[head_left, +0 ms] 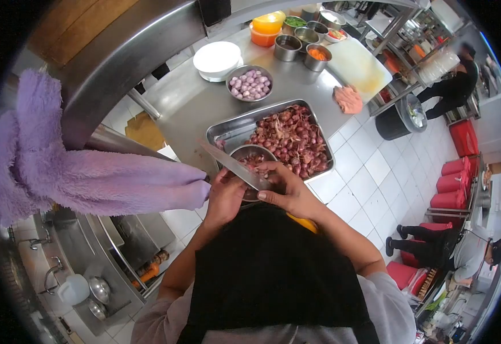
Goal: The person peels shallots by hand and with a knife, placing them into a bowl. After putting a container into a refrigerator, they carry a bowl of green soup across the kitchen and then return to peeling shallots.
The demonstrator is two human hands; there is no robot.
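A broad-bladed knife (236,165) is in my right hand (285,188), which is closed around its near end. The blade slants up and to the left, passing over my left hand (227,196). My left hand's fingers are curled, and the blade partly hides whatever they hold. Just beyond both hands is a round metal bowl (265,152) with reddish peelings inside. It sits against a rectangular steel tray (227,133) heaped with unpeeled red shallots (293,137). Farther back, a metal bowl (271,86) contains peeled, pale purple shallots (250,85).
White plates (216,57), small metal pots (287,49), a cutting board (365,69) and an orange cloth (348,100) occupy the counter. A purple towel (118,178) hangs at left. Two people (454,86) work at right, near a dark bin (394,123).
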